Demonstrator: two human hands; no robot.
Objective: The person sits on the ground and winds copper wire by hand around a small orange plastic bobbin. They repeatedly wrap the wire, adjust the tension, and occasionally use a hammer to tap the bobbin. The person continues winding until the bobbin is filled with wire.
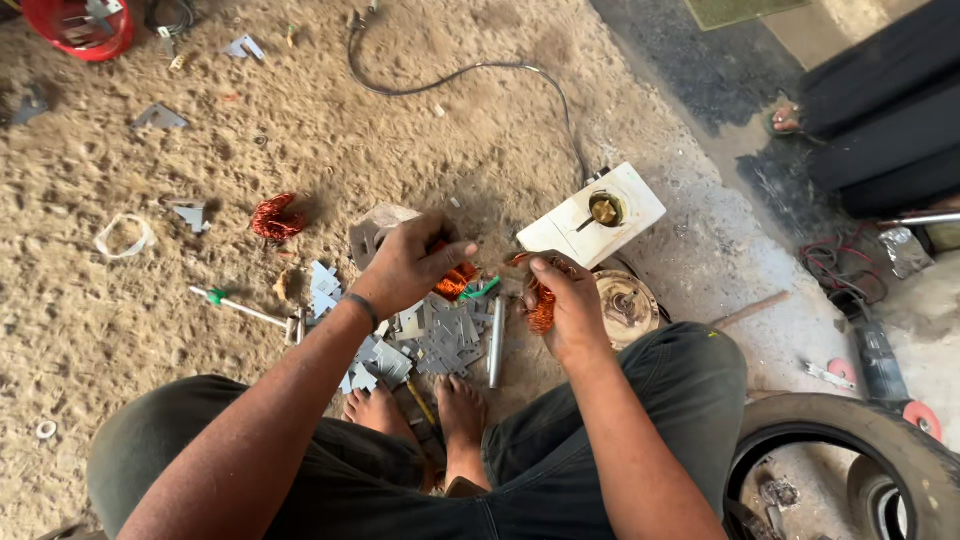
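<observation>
Head view: hands (410, 262) (570, 305) grip copper coil (541, 305) — metal plates (440, 340), white box (592, 215) close by.

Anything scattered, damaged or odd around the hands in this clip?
Yes: thin grey metal plates lie strewn on the sandy floor by bare feet, and a loose copper wire tangle sits apart. Both hands hold copper wire too.

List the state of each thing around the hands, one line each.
Left hand: closed on an orange copper coil.
Right hand: gripping a copper wire bundle.
Loose copper tangle: lying on the ground, apart.
Grey metal plates: scattered flat by the feet.
Metal rod: lying flat.
Black cable: slack, curved.
</observation>
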